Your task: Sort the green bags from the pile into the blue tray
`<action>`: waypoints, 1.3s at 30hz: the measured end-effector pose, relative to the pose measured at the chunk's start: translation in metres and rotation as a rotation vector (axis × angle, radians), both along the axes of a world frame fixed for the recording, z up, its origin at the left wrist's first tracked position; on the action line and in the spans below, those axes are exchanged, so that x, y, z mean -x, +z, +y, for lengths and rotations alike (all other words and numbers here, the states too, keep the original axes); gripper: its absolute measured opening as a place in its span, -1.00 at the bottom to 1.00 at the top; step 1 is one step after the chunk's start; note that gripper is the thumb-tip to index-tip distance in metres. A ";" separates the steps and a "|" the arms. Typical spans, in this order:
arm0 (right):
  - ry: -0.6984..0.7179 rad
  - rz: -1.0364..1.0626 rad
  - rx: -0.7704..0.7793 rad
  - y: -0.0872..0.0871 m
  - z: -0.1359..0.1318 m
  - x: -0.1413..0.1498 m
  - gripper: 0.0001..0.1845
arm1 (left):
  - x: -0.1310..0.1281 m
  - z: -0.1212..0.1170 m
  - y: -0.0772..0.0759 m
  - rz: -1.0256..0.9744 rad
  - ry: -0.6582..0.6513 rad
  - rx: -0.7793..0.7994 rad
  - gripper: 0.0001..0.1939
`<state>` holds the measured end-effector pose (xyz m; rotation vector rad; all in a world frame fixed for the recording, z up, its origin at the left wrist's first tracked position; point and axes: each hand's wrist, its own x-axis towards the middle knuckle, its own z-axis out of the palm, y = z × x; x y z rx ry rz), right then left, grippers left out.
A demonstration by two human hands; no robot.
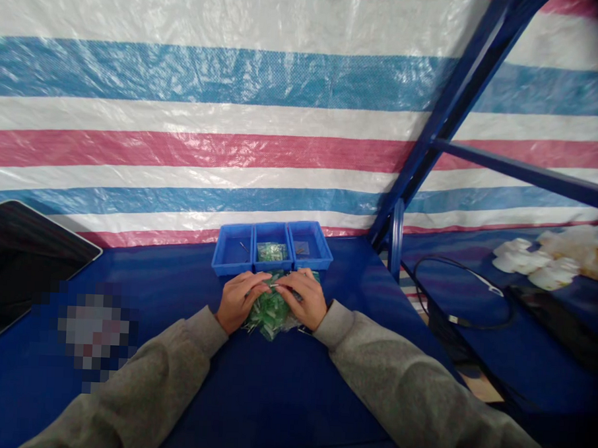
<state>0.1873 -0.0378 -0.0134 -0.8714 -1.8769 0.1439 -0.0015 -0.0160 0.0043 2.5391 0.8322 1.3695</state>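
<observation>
My left hand (242, 299) and my right hand (304, 297) meet over a heap of small clear plastic packets with green contents (270, 318). The fingers of both hands are closed, thumbs and fingertips drawn together above the heap. A small pale, shiny piece (272, 285) shows between the fingertips; its kind is too small to make out. Just beyond my hands stand three blue plastic bins in a row. Inside the left bin (223, 250) lies a thin small item, the middle bin (273, 233) contains a green packet (272, 252), and the right bin (321, 241) holds a small clear packet (302, 248).
The blue table (266, 401) runs up to a striped plastic sheet (233, 148). A dark flat panel (24, 258) stands at the left, near a blurred-out patch. To the right are a blue metal frame (397, 235), a black cable (466, 324) and white rolls (554, 273).
</observation>
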 end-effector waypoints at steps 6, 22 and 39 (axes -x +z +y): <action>0.018 -0.020 -0.004 0.003 -0.001 0.000 -0.88 | -0.001 -0.002 0.002 0.008 -0.007 0.020 -0.79; -0.044 0.077 -0.027 0.007 -0.004 -0.001 -0.86 | -0.003 -0.002 0.007 -0.030 0.048 -0.029 -0.90; -0.046 0.027 -0.034 0.006 -0.001 0.000 -0.86 | 0.000 -0.006 0.006 -0.078 0.057 0.053 -0.91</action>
